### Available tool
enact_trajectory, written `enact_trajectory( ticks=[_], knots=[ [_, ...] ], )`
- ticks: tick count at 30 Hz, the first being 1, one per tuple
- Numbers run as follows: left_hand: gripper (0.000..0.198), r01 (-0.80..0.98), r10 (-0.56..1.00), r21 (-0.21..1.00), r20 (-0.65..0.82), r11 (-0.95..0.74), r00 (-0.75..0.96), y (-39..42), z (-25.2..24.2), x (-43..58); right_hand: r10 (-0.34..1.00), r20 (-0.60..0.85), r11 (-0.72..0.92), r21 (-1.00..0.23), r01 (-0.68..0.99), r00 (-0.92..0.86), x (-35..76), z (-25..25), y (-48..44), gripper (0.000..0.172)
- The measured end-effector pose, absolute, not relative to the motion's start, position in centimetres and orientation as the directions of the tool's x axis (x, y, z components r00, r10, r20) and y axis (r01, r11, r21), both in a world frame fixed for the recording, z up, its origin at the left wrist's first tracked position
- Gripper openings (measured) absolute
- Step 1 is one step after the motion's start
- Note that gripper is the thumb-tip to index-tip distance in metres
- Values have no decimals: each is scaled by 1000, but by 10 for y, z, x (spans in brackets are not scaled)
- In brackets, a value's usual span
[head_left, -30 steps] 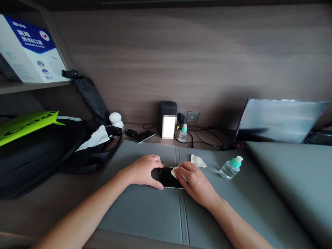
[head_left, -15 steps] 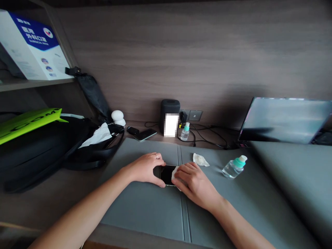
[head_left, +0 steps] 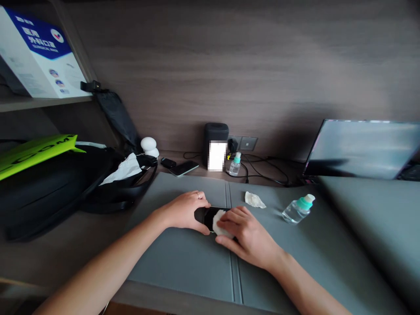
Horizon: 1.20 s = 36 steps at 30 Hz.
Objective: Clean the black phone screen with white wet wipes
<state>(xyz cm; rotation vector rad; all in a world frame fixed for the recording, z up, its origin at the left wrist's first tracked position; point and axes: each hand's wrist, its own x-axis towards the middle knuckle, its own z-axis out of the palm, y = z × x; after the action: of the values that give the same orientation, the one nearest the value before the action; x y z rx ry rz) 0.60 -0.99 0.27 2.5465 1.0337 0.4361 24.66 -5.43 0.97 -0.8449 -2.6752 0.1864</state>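
Note:
A smartphone [head_left: 209, 217] with a dark screen lies flat on the grey desk mat [head_left: 183, 262]. My left hand [head_left: 188, 212] grips its left end, thumb at the near edge and fingers at the far edge. My right hand [head_left: 243, 232] presses a white wipe [head_left: 220, 224] onto the screen with its fingertips, covering the phone's right part. Beyond that hand a crumpled white wipe [head_left: 255, 200] rests on the mat. To its right stands a clear spray bottle [head_left: 297, 211] with a teal and white top.
Behind the mat are a second phone [head_left: 184, 168], a black speaker [head_left: 210, 131], a smaller spray bottle [head_left: 235, 165] and loose cables [head_left: 267, 176]. A black bag [head_left: 59, 192] lies at the left, below a shelf with a mask box [head_left: 42, 52]. A laptop [head_left: 361, 148] stands at the right.
The wipe under my right fingers has shifted slightly left on the screen, and more of it shows. My left hand keeps its hold on the phone. The view has tilted slightly.

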Motion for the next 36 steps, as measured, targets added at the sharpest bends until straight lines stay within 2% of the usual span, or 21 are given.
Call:
enact_trajectory(
  ticks=[3, 5, 8, 10, 14, 18, 23, 28, 32, 36],
  knots=[
    [54, 608, 719, 438, 139, -661, 681, -10, 3, 6, 522, 263, 850, -241, 469, -811, 243, 11, -57, 40],
    [52, 609, 717, 440, 127, -660, 685, -10, 3, 6, 545, 278, 837, -238, 493, -791, 244, 10, -54, 39],
    [59, 602, 716, 452, 131, -659, 685, -10, 4, 5, 621, 321, 784, -219, 582, -715, 253, 9, -47, 29],
    [63, 596, 719, 464, 140, -655, 681, -11, 4, 4, 649, 344, 757, -202, 622, -678, 259, 9, -45, 32],
    [58, 600, 719, 457, 141, -657, 680, -11, 3, 5, 614, 297, 790, -219, 573, -732, 254, 9, -51, 33],
    [48, 605, 716, 443, 132, -661, 686, -10, 3, 7, 539, 254, 840, -238, 488, -803, 242, 9, -57, 51],
    [58, 599, 721, 463, 138, -653, 679, -9, 3, 6, 600, 282, 800, -226, 556, -748, 248, 11, -51, 33],
    [61, 598, 724, 472, 136, -647, 676, -8, 1, 6, 604, 283, 797, -226, 560, -745, 247, 13, -55, 31],
    [62, 599, 722, 463, 144, -653, 676, -8, -1, 6, 546, 238, 830, -286, 479, -803, 247, 15, -55, 29],
    [67, 601, 730, 476, 138, -642, 670, -10, 0, 4, 563, 259, 812, -352, 466, -785, 268, 15, -43, 30]
  ],
)
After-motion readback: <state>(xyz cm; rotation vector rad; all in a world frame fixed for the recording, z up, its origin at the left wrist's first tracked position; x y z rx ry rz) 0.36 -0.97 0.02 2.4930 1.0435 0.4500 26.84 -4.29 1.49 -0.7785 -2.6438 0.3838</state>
